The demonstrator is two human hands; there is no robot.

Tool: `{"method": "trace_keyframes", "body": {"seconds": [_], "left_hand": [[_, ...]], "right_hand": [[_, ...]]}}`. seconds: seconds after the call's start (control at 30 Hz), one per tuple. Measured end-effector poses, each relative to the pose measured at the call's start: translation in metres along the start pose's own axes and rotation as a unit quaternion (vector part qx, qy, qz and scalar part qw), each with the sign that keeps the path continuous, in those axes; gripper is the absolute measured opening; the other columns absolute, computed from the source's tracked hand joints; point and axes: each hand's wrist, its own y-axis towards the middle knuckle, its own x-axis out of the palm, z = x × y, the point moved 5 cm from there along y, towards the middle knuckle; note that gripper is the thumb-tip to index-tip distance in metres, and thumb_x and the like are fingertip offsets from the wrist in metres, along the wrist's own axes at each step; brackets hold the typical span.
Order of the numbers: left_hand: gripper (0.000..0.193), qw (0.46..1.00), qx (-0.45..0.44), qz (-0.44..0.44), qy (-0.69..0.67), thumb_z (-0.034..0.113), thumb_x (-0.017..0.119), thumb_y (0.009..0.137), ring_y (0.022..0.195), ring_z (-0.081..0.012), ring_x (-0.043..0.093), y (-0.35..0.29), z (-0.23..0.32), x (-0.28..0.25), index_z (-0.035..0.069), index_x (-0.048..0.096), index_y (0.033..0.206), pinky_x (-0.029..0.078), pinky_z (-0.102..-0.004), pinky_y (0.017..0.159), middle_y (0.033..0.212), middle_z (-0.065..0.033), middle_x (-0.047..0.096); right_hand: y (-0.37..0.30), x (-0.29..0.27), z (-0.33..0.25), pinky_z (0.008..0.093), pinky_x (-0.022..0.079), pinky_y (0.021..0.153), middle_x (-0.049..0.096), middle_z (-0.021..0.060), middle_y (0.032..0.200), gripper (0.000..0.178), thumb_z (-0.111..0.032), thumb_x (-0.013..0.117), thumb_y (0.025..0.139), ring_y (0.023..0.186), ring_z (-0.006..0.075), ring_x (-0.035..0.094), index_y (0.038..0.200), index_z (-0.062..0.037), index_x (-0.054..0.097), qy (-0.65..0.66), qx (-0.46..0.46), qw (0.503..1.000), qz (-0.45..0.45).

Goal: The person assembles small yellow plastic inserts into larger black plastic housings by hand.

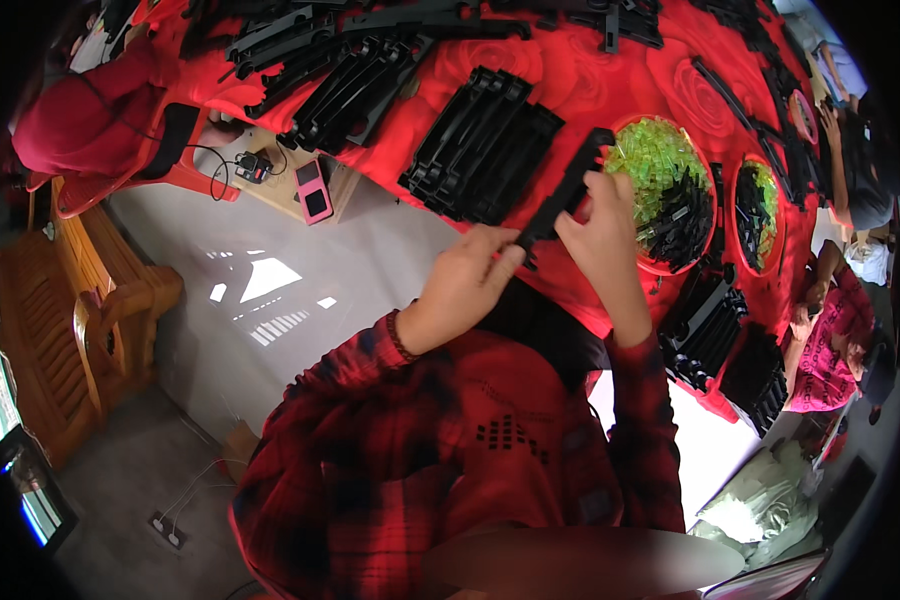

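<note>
A long black plastic strip [567, 187] slants up and to the right in front of me, over the red-covered table [580, 285]. My left hand [467, 280] is closed on its lower end, thumb and fingers pinching it. Farther up, my right hand [605, 225] has its bent thumb and fingers against the strip's right edge; whether a small part sits between them I cannot make out. Just right of this hand is a round red-rimmed tray [712, 225] of small yellow-green pieces [650, 150] and black pieces [682, 220]. Left of the strip lies a stack of black plastic strips [482, 145].
More black strips [355, 90] cover the far table. A second round tray [760, 215] stands to the right, with strip piles [705, 325] nearer me. Other people [95, 125] sit at left and right. A pink phone [313, 190] lies on a low wooden table; a wooden bench [80, 310] stands left.
</note>
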Motion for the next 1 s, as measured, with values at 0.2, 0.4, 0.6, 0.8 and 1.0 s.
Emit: {"method": "trace_keyframes", "body": {"seconds": [0.2,0.4,0.6,0.8,1.0], "left_hand": [[0.021,0.983,-0.015,0.174,-0.062,0.008,0.065,0.095,0.078,-0.0224,0.062,0.016,-0.020,-0.053,0.003,0.065,0.115,0.051,-0.0314,0.070,0.096,-0.0119,0.064],[0.021,0.938,0.117,0.280,0.168,0.004,0.067,0.091,0.087,-0.0273,0.060,0.033,-0.012,-0.083,-0.001,0.065,0.111,0.049,-0.0379,0.082,0.097,-0.0131,0.064],[0.042,0.957,0.064,0.192,0.210,0.012,0.066,0.092,0.111,-0.0376,0.057,0.059,-0.035,-0.070,-0.004,0.056,0.130,0.046,-0.0445,0.096,0.118,-0.0207,0.062],[0.043,0.955,0.095,0.198,0.198,0.014,0.066,0.094,0.116,-0.0391,0.056,0.067,-0.043,-0.065,-0.004,0.055,0.131,0.046,-0.0434,0.100,0.127,-0.0215,0.058],[0.043,0.955,0.089,0.189,0.212,0.015,0.065,0.094,0.111,-0.0399,0.059,0.074,-0.051,-0.065,-0.003,0.055,0.132,0.047,-0.0450,0.097,0.123,-0.0230,0.060]], "right_hand": [[0.039,0.034,-0.019,0.0482,0.052,0.082,0.050,0.0209,0.109,0.041,-0.012,0.075,0.071,0.097,0.0422,0.061,0.104,0.0046,0.056,-0.036,0.026,0.995,-0.091],[0.053,0.056,-0.029,0.0472,0.055,0.076,0.051,0.0245,0.108,0.032,-0.006,0.070,0.073,0.088,0.0422,0.064,0.099,0.0078,0.055,-0.080,0.010,0.989,-0.120],[0.053,0.076,-0.034,0.0454,0.057,0.074,0.050,0.0274,0.107,0.024,0.004,0.062,0.076,0.085,0.0427,0.065,0.097,0.0107,0.054,-0.089,0.023,0.988,-0.124],[0.043,0.075,-0.035,0.0452,0.053,0.083,0.047,0.0270,0.113,0.049,-0.001,0.070,0.081,0.093,0.0423,0.061,0.124,0.0112,0.049,0.027,0.003,0.997,-0.079],[0.031,0.086,-0.026,0.0461,0.055,0.084,0.047,0.0301,0.119,0.054,-0.001,0.065,0.087,0.098,0.0475,0.060,0.135,0.0098,0.042,0.129,0.038,0.989,-0.055]]}}
